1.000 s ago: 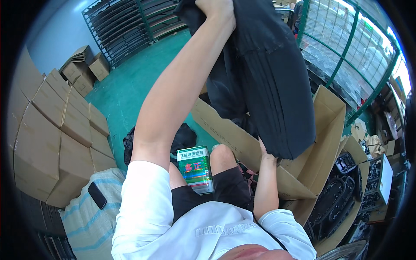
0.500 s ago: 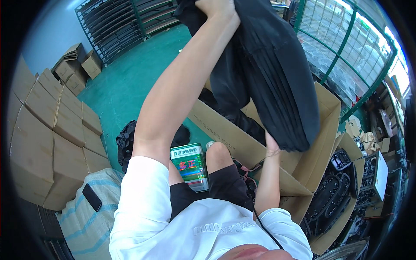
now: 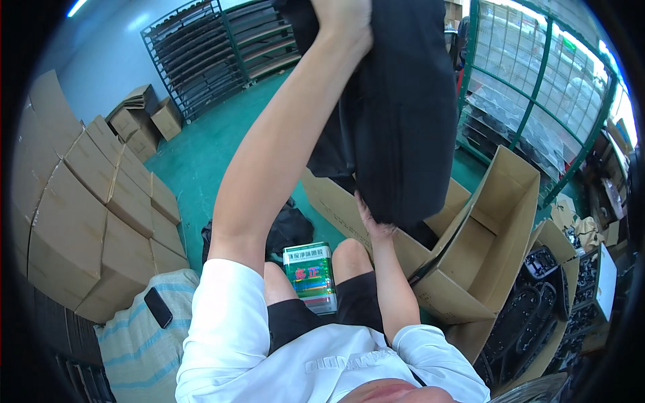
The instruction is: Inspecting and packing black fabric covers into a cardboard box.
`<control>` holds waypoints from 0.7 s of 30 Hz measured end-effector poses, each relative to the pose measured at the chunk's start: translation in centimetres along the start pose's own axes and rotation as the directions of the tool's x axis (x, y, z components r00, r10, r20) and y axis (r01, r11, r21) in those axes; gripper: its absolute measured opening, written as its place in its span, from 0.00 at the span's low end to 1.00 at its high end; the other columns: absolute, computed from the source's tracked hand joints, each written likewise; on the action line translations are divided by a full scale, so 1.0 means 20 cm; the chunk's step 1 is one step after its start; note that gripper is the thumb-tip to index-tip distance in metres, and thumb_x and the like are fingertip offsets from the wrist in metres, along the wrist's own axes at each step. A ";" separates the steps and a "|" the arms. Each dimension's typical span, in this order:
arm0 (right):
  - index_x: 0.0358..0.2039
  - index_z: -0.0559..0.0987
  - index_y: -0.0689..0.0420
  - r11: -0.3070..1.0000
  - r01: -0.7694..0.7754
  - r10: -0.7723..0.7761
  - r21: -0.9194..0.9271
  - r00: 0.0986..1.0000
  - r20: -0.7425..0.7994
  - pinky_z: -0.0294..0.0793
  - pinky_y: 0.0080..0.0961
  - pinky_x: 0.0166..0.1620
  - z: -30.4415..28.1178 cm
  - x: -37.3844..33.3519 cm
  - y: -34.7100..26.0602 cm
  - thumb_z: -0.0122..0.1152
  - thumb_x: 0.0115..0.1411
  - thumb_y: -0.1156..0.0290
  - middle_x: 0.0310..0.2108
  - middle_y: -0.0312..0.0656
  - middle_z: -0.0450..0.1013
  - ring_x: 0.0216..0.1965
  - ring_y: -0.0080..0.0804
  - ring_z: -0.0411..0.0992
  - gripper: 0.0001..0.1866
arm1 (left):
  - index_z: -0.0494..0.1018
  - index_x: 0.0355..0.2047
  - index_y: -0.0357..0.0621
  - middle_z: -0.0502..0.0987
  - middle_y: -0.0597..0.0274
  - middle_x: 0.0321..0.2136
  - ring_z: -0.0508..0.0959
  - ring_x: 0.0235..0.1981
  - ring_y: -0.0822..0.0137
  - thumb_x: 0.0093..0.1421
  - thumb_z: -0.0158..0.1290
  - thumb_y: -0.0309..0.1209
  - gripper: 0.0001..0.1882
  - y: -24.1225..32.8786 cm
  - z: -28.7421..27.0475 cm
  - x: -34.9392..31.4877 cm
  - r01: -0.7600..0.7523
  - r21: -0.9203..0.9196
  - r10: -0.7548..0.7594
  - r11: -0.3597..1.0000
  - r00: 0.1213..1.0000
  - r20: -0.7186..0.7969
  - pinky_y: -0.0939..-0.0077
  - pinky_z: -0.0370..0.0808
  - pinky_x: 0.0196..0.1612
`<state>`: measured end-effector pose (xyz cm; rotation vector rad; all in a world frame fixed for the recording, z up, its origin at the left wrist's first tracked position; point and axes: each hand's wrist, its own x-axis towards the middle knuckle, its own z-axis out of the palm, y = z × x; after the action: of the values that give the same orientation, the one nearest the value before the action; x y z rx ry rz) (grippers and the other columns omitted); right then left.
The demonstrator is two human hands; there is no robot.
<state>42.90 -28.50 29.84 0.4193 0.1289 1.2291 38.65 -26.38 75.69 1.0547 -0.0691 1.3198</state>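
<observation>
The black cloth (image 3: 406,121) is raised at twelve to one o'clock, the left hand (image 3: 344,15) at its upper part and the right hand (image 3: 376,226) at its lower end, fingers cut off or hidden, so I cannot tell their grip.
</observation>
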 end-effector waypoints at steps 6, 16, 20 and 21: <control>0.65 0.62 0.58 0.924 -0.134 0.189 -0.357 0.974 0.123 0.55 0.56 0.66 -0.29 -0.10 -0.31 0.44 0.64 0.44 0.65 0.53 0.59 0.66 0.56 0.54 0.37 | 0.75 0.41 0.28 0.80 0.49 0.35 0.82 0.33 0.57 0.59 0.56 0.28 0.13 0.13 -0.17 -0.10 0.352 -0.114 -0.287 0.929 0.880 0.378 0.70 0.80 0.43; 0.65 0.60 0.59 0.324 -0.129 0.346 -0.937 0.938 -0.010 0.57 0.39 0.67 0.82 -0.40 -0.24 0.61 0.57 0.48 0.67 0.46 0.56 0.65 0.44 0.58 0.42 | 0.74 0.46 0.29 0.79 0.47 0.43 0.80 0.44 0.56 0.53 0.60 0.26 0.20 0.07 -0.67 -0.49 0.320 -0.335 -0.113 0.886 0.850 0.515 0.63 0.75 0.52; 0.69 0.52 0.58 0.256 -0.294 0.699 -0.921 0.715 -0.034 0.57 0.34 0.65 0.48 -0.21 -0.14 0.80 0.38 0.49 0.68 0.42 0.54 0.66 0.32 0.55 0.64 | 0.74 0.46 0.29 0.79 0.47 0.43 0.80 0.44 0.56 0.50 0.62 0.26 0.22 -0.01 -0.68 -0.72 0.379 -0.315 -0.160 0.870 0.822 0.547 0.63 0.75 0.52; 0.70 0.48 0.56 0.143 -0.432 0.492 -0.890 0.812 -0.315 0.54 0.37 0.67 0.77 -0.33 0.08 0.80 0.30 0.40 0.70 0.42 0.50 0.68 0.35 0.52 0.72 | 0.74 0.46 0.29 0.79 0.47 0.44 0.80 0.44 0.56 0.50 0.62 0.26 0.22 -0.01 -0.74 -0.75 0.370 -0.307 -0.163 0.877 0.830 0.533 0.63 0.75 0.52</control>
<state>44.10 -37.91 43.71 -0.6641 -0.8702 1.6752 26.55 -27.96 58.48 0.9780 -0.5369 0.7025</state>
